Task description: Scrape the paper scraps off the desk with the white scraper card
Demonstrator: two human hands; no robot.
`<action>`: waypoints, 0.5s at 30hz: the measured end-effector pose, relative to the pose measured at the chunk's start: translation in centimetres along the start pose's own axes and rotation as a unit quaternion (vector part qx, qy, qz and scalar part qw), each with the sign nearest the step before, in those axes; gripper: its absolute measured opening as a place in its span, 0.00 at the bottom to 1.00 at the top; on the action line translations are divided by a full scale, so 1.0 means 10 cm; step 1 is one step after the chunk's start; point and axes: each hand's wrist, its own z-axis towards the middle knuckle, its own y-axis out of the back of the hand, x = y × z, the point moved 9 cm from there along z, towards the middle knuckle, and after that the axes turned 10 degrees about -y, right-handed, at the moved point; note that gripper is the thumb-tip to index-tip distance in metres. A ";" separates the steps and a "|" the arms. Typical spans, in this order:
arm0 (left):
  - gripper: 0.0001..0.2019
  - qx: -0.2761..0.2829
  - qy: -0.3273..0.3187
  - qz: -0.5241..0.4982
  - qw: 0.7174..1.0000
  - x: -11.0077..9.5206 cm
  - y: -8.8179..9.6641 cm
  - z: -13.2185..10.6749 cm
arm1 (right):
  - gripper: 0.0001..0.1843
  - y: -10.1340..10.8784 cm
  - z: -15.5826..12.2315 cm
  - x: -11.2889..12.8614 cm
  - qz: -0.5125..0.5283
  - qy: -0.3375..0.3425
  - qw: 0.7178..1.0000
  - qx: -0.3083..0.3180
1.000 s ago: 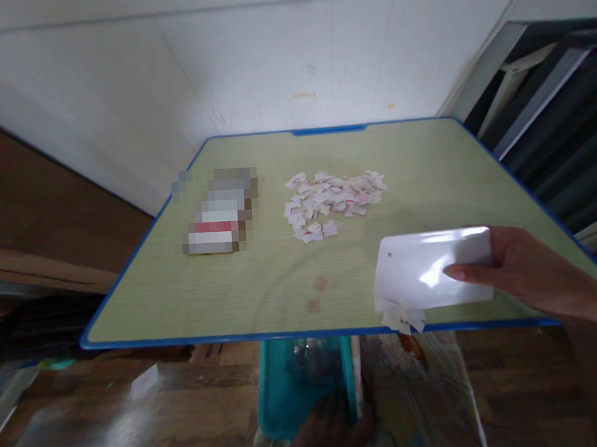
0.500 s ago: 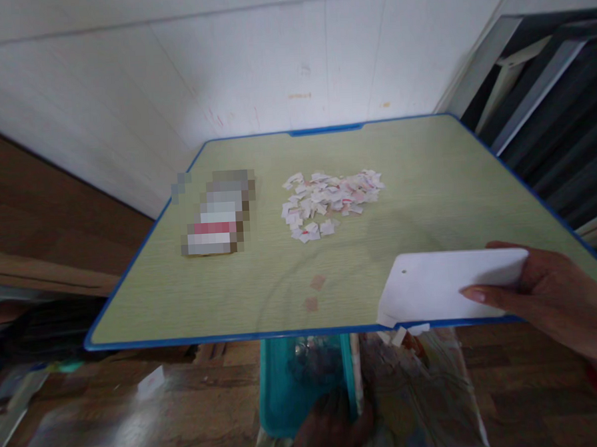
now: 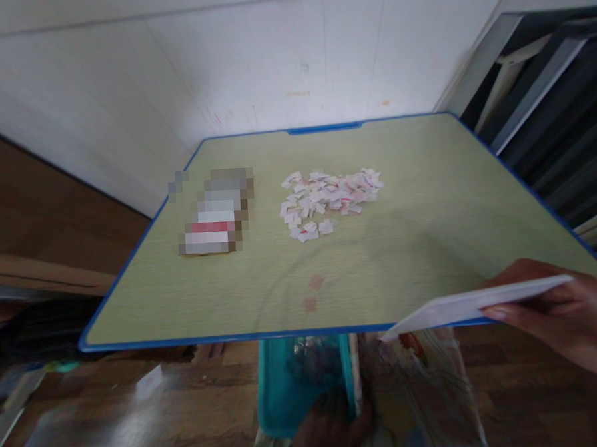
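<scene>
My right hand (image 3: 547, 304) is closed on a thin white board (image 3: 477, 301), thumb on the near side and fingers behind. Seen almost edge-on, the board slants down to the left, its lower tip past the table's near edge. A clear box or bag (image 3: 422, 390) with scraps in it lies below that tip. At the bottom, what looks like my left hand (image 3: 329, 425) is beside the teal tray (image 3: 283, 411); it is dark and blurred, and its fingers cannot be made out. A loose pile of small white paper pieces (image 3: 332, 195) lies on the table.
The green table (image 3: 425, 163) has a blue rim and stands against a white wall (image 3: 270, 58). A pixelated block (image 3: 212, 214) sits at its left. Two small pinkish squares (image 3: 313, 293) lie near the front edge. Dark panels (image 3: 562, 96) lean at the right; a white scrap (image 3: 149, 381) is on the floor.
The right hand has turned the white board from face-on to nearly edge-on and moved slightly right. The paper pieces seen below its lower edge are gone from there.
</scene>
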 end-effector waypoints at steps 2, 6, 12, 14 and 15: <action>0.20 0.001 0.004 -0.001 1.000 0.00 0.00 0.00 | 0.05 0.03 0.00 -0.05 0.015 0.005 1.000 -0.013; 0.18 -0.004 0.004 -0.002 1.000 0.01 0.00 0.01 | 0.09 0.29 -0.01 -0.23 0.031 -0.065 0.985 -0.157; 0.17 -0.006 0.002 0.002 1.000 0.01 0.02 0.02 | 0.18 0.39 0.03 -0.30 0.056 -0.126 0.960 -0.243; 0.18 -0.008 -0.001 0.015 1.000 0.00 0.01 0.02 | 0.20 0.38 0.05 -0.31 0.073 -0.144 0.950 -0.267; 0.18 -0.010 -0.001 0.025 1.000 -0.01 0.01 0.02 | 0.20 0.36 0.08 -0.29 0.071 -0.148 0.950 -0.266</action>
